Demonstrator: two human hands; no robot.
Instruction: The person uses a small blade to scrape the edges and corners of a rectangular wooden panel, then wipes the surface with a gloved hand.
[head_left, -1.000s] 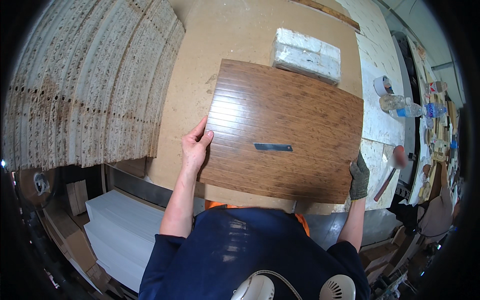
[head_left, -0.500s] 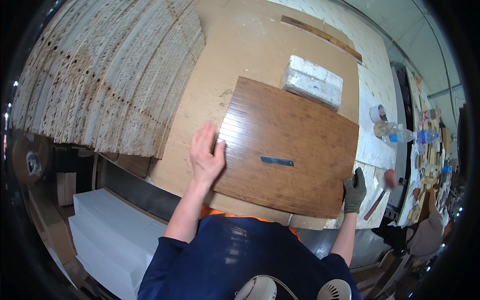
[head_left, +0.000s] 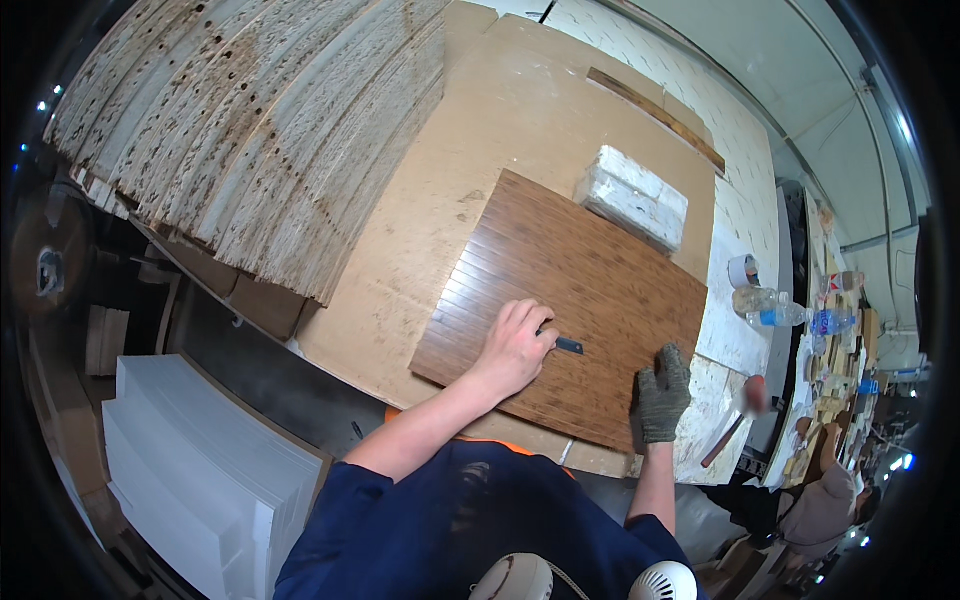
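A brown wood-grain panel (head_left: 590,270) with lines across it lies flat in front of me. My bare left hand (head_left: 518,350) is on the panel, its fingers curled round one end of a dark flat strip (head_left: 569,345) with a small hole near its showing end. The palm hides the strip's other end. At the panel's right edge rests my right hand (head_left: 664,395) in a grey-green knit glove, fingers stretched out and thumb apart, holding nothing.
A white-wrapped block (head_left: 634,200) touches the panel's far edge. Left stands a tall stack of rough-edged boards (head_left: 270,130). At right are a red-headed mallet (head_left: 735,425), a tape roll (head_left: 742,270) and plastic bottles (head_left: 765,306). A wooden strip (head_left: 655,115) lies far back.
My left hand has moved right from the panel's left edge onto the dark strip and closed on it. My right hand now lies further over the panel's right edge. The view has shifted slightly.
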